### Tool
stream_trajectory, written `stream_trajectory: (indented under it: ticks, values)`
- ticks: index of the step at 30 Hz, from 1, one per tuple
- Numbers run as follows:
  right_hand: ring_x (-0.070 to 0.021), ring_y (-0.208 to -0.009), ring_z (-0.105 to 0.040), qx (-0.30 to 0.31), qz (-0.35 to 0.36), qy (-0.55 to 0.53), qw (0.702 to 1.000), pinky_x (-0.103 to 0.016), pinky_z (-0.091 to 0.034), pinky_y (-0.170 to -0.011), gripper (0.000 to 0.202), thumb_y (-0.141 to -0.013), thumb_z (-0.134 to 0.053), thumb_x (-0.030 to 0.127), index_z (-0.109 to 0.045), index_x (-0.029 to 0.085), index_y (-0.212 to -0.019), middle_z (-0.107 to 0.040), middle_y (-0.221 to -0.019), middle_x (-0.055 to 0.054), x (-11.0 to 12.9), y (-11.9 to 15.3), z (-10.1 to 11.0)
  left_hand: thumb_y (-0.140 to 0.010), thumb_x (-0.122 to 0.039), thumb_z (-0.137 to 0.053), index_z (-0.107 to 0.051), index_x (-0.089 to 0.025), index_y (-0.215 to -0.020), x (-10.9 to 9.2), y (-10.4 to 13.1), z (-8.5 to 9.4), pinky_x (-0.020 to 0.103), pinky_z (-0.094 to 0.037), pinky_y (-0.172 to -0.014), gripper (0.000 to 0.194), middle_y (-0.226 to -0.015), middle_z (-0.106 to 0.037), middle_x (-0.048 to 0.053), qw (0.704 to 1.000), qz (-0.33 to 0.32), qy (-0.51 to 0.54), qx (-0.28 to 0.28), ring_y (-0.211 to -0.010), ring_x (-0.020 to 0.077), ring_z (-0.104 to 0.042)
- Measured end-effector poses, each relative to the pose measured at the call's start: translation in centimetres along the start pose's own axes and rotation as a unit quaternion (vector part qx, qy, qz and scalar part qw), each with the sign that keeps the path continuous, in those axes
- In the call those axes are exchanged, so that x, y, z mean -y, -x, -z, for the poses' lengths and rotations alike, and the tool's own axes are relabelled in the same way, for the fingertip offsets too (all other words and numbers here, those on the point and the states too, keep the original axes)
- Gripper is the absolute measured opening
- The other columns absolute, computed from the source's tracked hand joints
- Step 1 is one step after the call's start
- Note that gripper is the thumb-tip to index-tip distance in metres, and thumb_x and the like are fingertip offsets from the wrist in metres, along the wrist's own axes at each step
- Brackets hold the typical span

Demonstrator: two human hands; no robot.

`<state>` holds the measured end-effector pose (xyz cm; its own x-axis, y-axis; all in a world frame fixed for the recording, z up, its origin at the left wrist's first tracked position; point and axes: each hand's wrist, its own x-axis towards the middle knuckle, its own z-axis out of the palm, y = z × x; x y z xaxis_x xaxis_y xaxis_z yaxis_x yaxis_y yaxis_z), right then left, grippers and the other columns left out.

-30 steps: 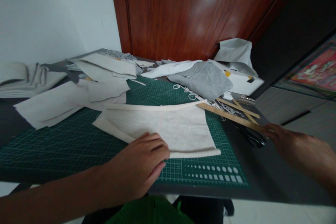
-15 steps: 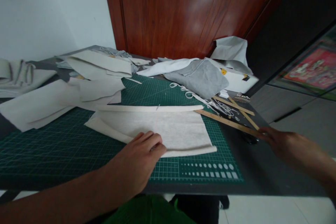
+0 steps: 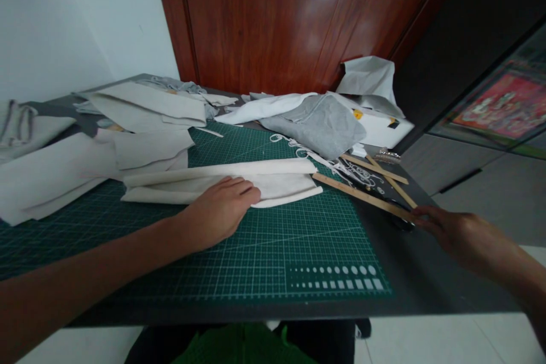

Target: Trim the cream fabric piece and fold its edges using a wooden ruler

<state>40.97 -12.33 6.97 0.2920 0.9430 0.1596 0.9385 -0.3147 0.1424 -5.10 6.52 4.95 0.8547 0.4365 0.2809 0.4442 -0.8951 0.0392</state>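
Observation:
A cream cloth (image 3: 281, 185) with folded long edges lies on the green cutting mat (image 3: 273, 244). My left hand (image 3: 228, 205) is closed on the near folded edge of this cloth, at about its middle. At the right, my right hand (image 3: 439, 224) grips the near end of a long wooden ruler (image 3: 362, 195). The ruler's far end meets the right end of the cloth's far fold.
Cream fabric pieces (image 3: 145, 151) lie at the left. Behind the mat are grey cloth (image 3: 328, 125) and a white box (image 3: 384, 128). White cords (image 3: 358, 172), more wooden strips (image 3: 379, 169) and black scissors (image 3: 401, 222) lie at the right.
My left hand has moved away from me, bringing the near edge of the cloth closer to the far fold. The cloth now looks narrower. My right hand still holds the ruler.

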Motion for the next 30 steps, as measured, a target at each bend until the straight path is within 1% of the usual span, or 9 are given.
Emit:
stream_trajectory:
  ticks: [2,4,7,12,15,17,20,26,30]
  values:
    - [-0.0338,-0.081,-0.083,0.044,-0.008,-0.049,0.998,-0.039,-0.058,-0.067,0.033,-0.103,-0.044,0.038,-0.075,0.028,-0.108,-0.086,-0.097,-0.012,-0.6,0.0,0.1,-0.095,-0.001,-0.048,-0.066,-0.017,-0.099,0.0,0.3,0.0,0.039,-0.047,-0.091,0.024,-0.099,-0.068,0.009,1.000,-0.003,0.006,0.002,-0.094,0.0260,-0.062]
    - [-0.0350,-0.081,-0.083,0.058,-0.025,-0.082,0.995,-0.041,-0.059,-0.069,0.030,-0.100,-0.047,0.037,-0.074,0.029,-0.109,-0.085,-0.100,-0.014,-0.6,0.1,0.6,-0.095,0.000,-0.046,-0.066,-0.017,-0.104,-0.3,0.8,0.0,0.040,-0.047,-0.095,0.028,-0.104,-0.070,0.009,1.000,-0.013,0.023,0.002,-0.098,0.0260,-0.063]
    - [-0.0338,-0.079,-0.083,0.060,-0.004,-0.128,0.990,-0.039,-0.061,-0.067,0.027,-0.096,-0.052,0.037,-0.073,0.031,-0.112,-0.086,-0.100,-0.012,1.1,0.0,1.7,-0.097,-0.002,-0.047,-0.067,-0.019,-0.107,-0.7,1.7,0.2,0.040,-0.047,-0.100,0.028,-0.109,-0.072,0.007,0.997,-0.028,0.065,-0.003,-0.103,0.0246,-0.063]
    - [-0.0322,-0.092,-0.082,0.027,0.133,-0.177,0.975,-0.040,-0.063,-0.080,0.036,-0.103,-0.047,0.039,-0.074,0.022,-0.120,-0.084,-0.114,-0.013,7.4,-1.7,2.8,-0.102,-0.010,-0.050,-0.067,-0.021,-0.102,-1.6,2.4,0.7,0.040,-0.047,-0.102,0.021,-0.116,-0.072,0.007,0.988,-0.046,0.150,-0.004,-0.109,0.0239,-0.062]
    - [-0.0294,-0.088,-0.081,0.020,0.217,-0.161,0.962,-0.038,-0.060,-0.079,0.035,-0.106,-0.045,0.035,-0.073,0.021,-0.121,-0.085,-0.109,-0.010,11.6,-4.0,3.1,-0.101,-0.005,-0.046,-0.067,-0.020,-0.104,-2.0,2.4,0.6,0.039,-0.047,-0.100,0.026,-0.115,-0.071,0.006,0.983,-0.047,0.176,-0.001,-0.107,0.0231,-0.061]
    - [-0.0275,-0.085,-0.079,0.039,0.249,-0.135,0.958,-0.035,-0.057,-0.077,0.034,-0.108,-0.045,0.033,-0.072,0.020,-0.122,-0.084,-0.103,-0.009,13.9,-5.6,3.1,-0.099,-0.001,-0.045,-0.067,-0.019,-0.107,-2.0,2.5,0.4,0.038,-0.047,-0.098,0.030,-0.112,-0.070,0.006,0.983,-0.052,0.174,-0.002,-0.105,0.0227,-0.060]
    - [-0.0267,-0.085,-0.078,0.038,0.273,-0.112,0.955,-0.033,-0.055,-0.077,0.033,-0.110,-0.045,0.029,-0.071,0.018,-0.125,-0.084,-0.102,-0.009,16.5,-7.5,2.5,-0.096,0.003,-0.046,-0.068,-0.018,-0.108,-1.8,2.9,0.2,0.038,-0.046,-0.098,0.032,-0.109,-0.070,0.007,0.989,-0.074,0.129,0.001,-0.104,0.0240,-0.059]
    - [-0.0272,-0.090,-0.078,0.049,0.305,-0.094,0.946,-0.033,-0.053,-0.081,0.029,-0.111,-0.048,0.028,-0.071,0.017,-0.125,-0.084,-0.102,-0.011,18.4,-7.8,1.1,-0.098,0.001,-0.044,-0.068,-0.019,-0.104,-1.0,4.1,0.6,0.039,-0.046,-0.100,0.031,-0.110,-0.070,0.007,0.991,-0.088,0.104,0.014,-0.106,0.0248,-0.059]
    - [-0.0268,-0.089,-0.079,0.062,0.313,-0.086,0.944,-0.031,-0.052,-0.078,0.028,-0.111,-0.049,0.028,-0.069,0.017,-0.128,-0.084,-0.104,-0.011,18.7,-6.6,1.2,-0.098,-0.004,-0.047,-0.063,-0.019,-0.123,-1.0,4.3,1.2,0.042,-0.045,-0.105,0.033,-0.118,-0.068,0.008,0.989,-0.044,0.141,0.027,-0.110,0.0252,-0.060]
